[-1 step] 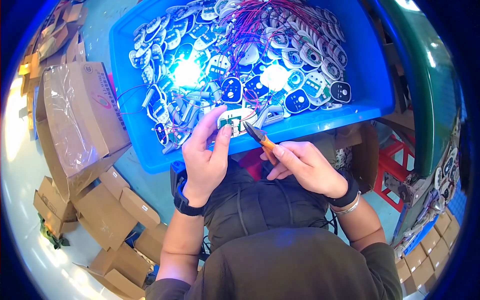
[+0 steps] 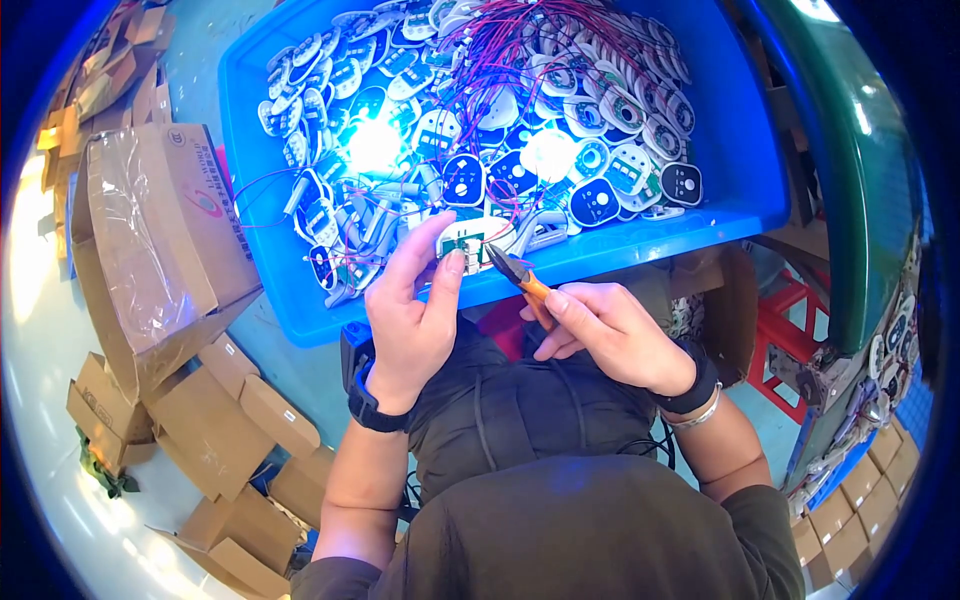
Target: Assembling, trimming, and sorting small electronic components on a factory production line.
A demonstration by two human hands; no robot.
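Observation:
My left hand (image 2: 413, 312) grips a rounded white panel with a green circuit board (image 2: 489, 233) between thumb and fingers, at the near rim of the blue bin (image 2: 640, 243). My right hand (image 2: 612, 338) is wrapped round orange-handled pliers (image 2: 514, 268). Their dark jaws point up and left and lie at the panel's right part, by a thin red wire. Whether the jaws touch the wire, I cannot tell. Behind my hands, the bin holds many similar panels, red wires (image 2: 560, 22) and grey cylinders (image 2: 372, 218). Two panels glow bright blue-white.
A large cardboard box (image 2: 165, 245) stands left of the bin, with opened cartons (image 2: 215, 420) below it on the floor. To the right are a red stool (image 2: 772, 335) and a curved green surface (image 2: 850, 190). Small brown boxes (image 2: 860, 485) are stacked at lower right.

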